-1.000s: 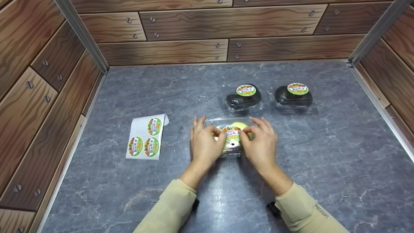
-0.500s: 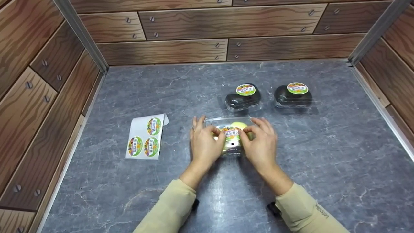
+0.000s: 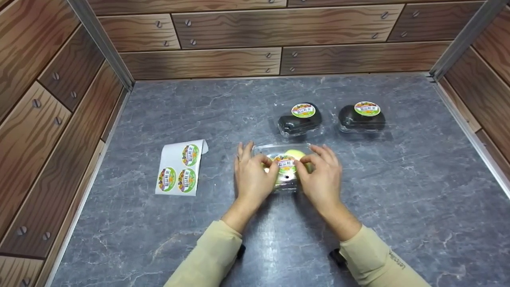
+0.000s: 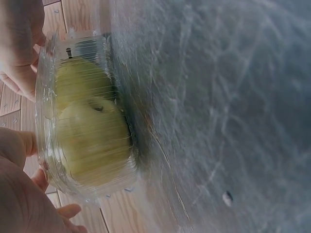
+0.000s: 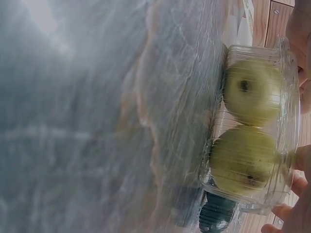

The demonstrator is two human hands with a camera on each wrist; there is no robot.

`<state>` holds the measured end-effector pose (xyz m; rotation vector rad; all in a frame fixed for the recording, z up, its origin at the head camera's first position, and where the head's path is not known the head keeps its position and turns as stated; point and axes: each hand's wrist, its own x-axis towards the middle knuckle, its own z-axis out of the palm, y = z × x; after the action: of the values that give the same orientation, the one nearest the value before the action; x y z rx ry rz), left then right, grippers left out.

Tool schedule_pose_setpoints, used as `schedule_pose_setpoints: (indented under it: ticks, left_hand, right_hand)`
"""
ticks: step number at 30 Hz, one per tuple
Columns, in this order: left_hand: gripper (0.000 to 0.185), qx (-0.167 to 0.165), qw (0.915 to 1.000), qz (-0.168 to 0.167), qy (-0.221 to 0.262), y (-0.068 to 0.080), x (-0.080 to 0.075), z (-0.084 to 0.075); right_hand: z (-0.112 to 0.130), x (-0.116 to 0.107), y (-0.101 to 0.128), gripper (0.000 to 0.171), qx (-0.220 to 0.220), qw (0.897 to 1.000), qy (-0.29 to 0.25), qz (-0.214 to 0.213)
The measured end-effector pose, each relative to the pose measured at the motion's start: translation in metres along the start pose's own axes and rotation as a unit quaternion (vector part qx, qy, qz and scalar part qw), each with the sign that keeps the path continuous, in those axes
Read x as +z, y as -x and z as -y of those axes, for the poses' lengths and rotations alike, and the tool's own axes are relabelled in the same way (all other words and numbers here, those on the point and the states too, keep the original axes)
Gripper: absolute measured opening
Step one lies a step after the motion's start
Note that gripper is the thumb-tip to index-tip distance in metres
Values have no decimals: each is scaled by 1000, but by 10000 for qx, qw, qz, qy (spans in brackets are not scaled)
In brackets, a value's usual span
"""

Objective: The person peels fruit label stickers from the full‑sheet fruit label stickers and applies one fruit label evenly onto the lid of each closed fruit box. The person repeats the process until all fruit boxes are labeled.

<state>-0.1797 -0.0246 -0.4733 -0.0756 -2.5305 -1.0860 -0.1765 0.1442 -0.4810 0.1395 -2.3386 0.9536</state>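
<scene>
A clear plastic clamshell box point(image 3: 279, 148) sits on the table with two yellow-green pears point(image 4: 92, 141) inside, their ribbed wall facing both wrist views. On its lid is a round, colourful fruit sticker point(image 3: 286, 164). My left hand point(image 3: 255, 175) pinches the sticker's left edge between thumb and index finger. At the opposite edge, my right hand point(image 3: 322, 175) does the same with its thumb and index finger. The other fingers of both hands reach forward along the box's sides. My fingertips cover the sticker's outer edges in the head view.
Left of the box lies a white backing sheet point(image 3: 171, 153) bearing several round stickers, its top right corner curled. Behind stand two clear boxes of dark fruit, the nearer one point(image 3: 299, 124) and the right one point(image 3: 360, 121), both stickered. Wood-patterned walls point(image 3: 255, 28) enclose the table.
</scene>
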Motion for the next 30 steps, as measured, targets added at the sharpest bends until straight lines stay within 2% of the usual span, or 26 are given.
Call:
schedule_pose_setpoints:
  ticks: [12, 17, 19, 22, 26, 30]
  left_hand:
    - [18, -64, 10000, 34, -48, -2, 0, -1]
    - [19, -43, 9999, -83, -67, -2, 1, 0]
    - [24, -88, 9999, -115, -26, -2, 2, 0]
    - [42, -264, 9996, -86, 106, -3, 3, 0]
    - [68, -548, 9983, 13, 209, -4, 4, 1]
    - [82, -755, 9967, 143, 272, -5, 6, 2]
  right_hand:
    - [-2, -1, -1, 19, -21, 10000, 20, -22]
    - [-3, -1, -1, 29, 122, 9999, -54, -46]
    - [-4, -1, -2, 39, 339, 9993, -141, 6]
    - [-5, -1, -4, 55, 887, 9953, -293, 251]
    - [-7, -1, -7, 78, 1653, 9824, -409, 769]
    - [-11, 0, -10, 88, 1984, 9720, -426, 1186]
